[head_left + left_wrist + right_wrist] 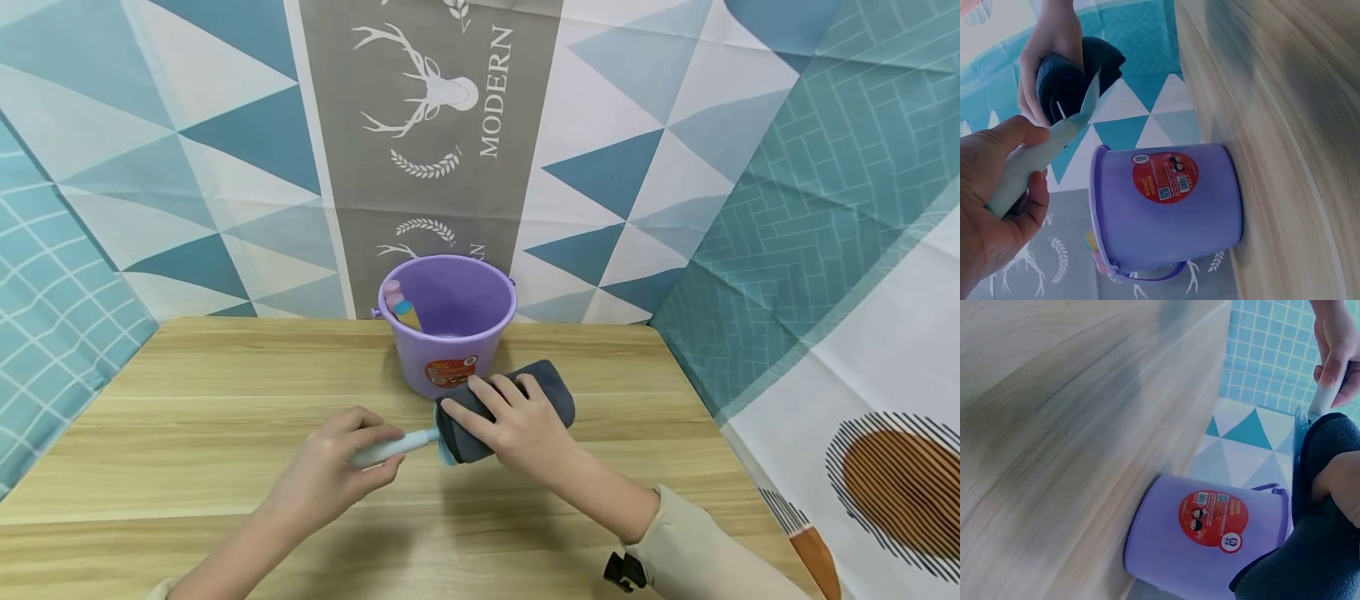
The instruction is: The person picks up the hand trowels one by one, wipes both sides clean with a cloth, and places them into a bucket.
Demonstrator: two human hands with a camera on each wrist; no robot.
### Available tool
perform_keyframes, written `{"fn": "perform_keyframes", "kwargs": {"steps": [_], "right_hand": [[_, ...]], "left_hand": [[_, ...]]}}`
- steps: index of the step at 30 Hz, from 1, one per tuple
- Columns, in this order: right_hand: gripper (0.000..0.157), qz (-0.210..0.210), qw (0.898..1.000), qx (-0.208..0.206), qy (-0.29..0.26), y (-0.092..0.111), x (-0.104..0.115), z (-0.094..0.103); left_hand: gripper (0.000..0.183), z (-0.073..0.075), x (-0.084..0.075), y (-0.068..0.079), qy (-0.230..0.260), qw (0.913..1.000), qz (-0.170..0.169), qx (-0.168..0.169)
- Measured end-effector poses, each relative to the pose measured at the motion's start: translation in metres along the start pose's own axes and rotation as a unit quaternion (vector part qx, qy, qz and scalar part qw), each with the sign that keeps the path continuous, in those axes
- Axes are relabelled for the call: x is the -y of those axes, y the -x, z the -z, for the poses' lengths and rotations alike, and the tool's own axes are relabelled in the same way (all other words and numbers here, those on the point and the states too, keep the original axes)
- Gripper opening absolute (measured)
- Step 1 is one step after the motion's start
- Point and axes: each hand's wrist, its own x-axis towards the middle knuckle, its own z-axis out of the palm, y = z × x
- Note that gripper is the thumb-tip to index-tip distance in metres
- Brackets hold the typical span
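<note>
In the head view my left hand (341, 467) pinches the pale handle of a tool (390, 448) between thumb and fingers. The tool has a flat, light-blue head (447, 454), mostly hidden under a dark grey cloth (555, 396). My right hand (525, 429) grips that cloth over the head, fingers spread across the top. From the left wrist, the thin head (1091, 100) appears nearly edge-on beside the bunched cloth (1060, 87). The right wrist view shows the cloth (1310, 562) draped along the flat head. Both hands are above the wooden table, in front of a purple bucket (412, 358).
Inside the bucket, by its left wall, stand a pink item (393, 293) and a yellow one with a blue top (407, 315). The bucket is near the back edge of the wooden table (225, 417). Patterned cloth hangs (420, 192) behind and at both sides.
</note>
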Motion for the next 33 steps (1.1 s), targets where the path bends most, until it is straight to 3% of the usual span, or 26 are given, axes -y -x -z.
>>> {"fn": "perform_keyframes", "kwargs": {"steps": [8,14,26,33], "right_hand": [[0.034,-0.003,0.999,0.033,0.020,0.003,-0.005,0.003],[0.035,-0.018,0.998,0.051,0.022,0.009,-0.009,0.005],[0.033,-0.012,1.000,0.006,0.015,0.009,-0.001,0.001],[0.033,0.011,1.000,0.001,0.011,-0.002,0.007,0.002]], "left_hand": [[0.027,0.002,0.005,0.002,0.013,0.9996,-0.014,-0.022],[0.029,0.004,0.010,0.006,0.020,0.9992,-0.004,-0.035],[0.029,0.005,0.009,0.006,-0.017,0.9995,0.021,-0.016],[0.017,-0.001,0.008,0.002,-0.026,0.9994,-0.020,-0.012]]}}
